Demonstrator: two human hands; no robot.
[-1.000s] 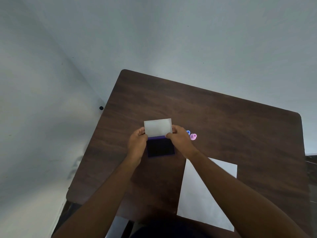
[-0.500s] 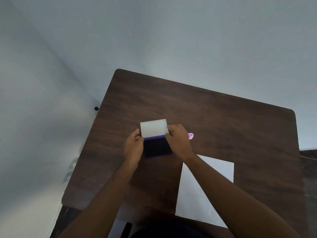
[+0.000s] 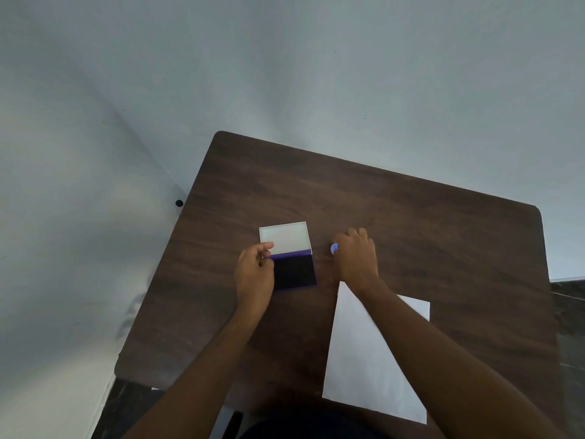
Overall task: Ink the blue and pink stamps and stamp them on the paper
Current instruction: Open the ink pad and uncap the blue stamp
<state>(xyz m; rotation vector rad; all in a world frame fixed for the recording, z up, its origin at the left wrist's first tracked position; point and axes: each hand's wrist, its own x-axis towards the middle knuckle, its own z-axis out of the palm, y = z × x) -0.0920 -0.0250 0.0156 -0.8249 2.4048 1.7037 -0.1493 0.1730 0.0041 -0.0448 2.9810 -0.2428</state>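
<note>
An open ink pad (image 3: pixel 294 270) lies mid-table, with a dark inked surface, a purple case and its white lid (image 3: pixel 285 237) folded back. My left hand (image 3: pixel 254 274) grips the pad's left edge at the hinge. To its right, my right hand (image 3: pixel 356 256) is curled down over the spot where the stamps stand. The blue stamp (image 3: pixel 334 248) peeks out at the thumb side, held in my fingers. The pink stamp is hidden under that hand. The white paper (image 3: pixel 364 369) lies near the front right, partly covered by my right forearm.
The dark wooden table (image 3: pixel 427 242) stands in a corner against pale walls. Its far half holds nothing. A small black knob (image 3: pixel 179 203) sits on the wall to the left of the table. Dark floor shows at the right edge.
My right hand left the ink pad's lid and moved right onto the stamps, covering the pink one. The lid now lies fully open. My left hand stays on the pad's left edge.
</note>
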